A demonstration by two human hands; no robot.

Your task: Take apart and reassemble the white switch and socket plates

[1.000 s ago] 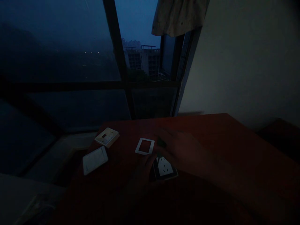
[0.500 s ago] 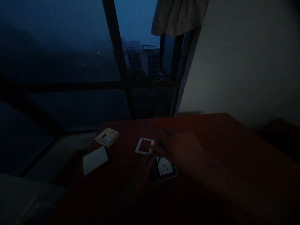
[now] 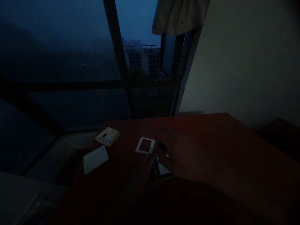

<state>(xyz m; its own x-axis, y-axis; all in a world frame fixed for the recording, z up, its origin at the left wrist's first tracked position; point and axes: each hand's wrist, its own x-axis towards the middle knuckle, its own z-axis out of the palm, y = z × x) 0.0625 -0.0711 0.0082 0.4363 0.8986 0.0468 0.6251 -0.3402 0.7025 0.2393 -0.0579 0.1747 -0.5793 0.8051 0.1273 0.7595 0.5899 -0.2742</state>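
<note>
Compared with half a second ago, the right hand (image 3: 181,151) has shifted across the socket (image 3: 164,169), so that less of its white face shows; the loose pieces lie as they did.

At the far left, large dark window panes (image 3: 79,107) look out on a blue, dusky sky and a few points of light, with a pale ledge (image 3: 14,190) low beneath them. On the table (image 3: 211,128), reddish-brown and dimly lit, a cream square box (image 3: 107,137) lies near the left edge, a flat white plate (image 3: 95,159) just nearer. Right of these lies a thin white square frame (image 3: 139,145), red wood showing through its opening.

Next comes the left hand (image 3: 142,172), its grip spread around the socket's left side, forefinger at the far edge and thumb at the near one. The socket sits in a dark surround, nearer than the white frame. Over it the right hand bends around a dark green thing (image 3: 161,145); it is too dark to tell whether that grip pinches it. Above hang a pale curtain (image 3: 179,17) and, outside, grey buildings (image 3: 142,59). Rightmost stands a plain wall (image 3: 241,62).
</note>
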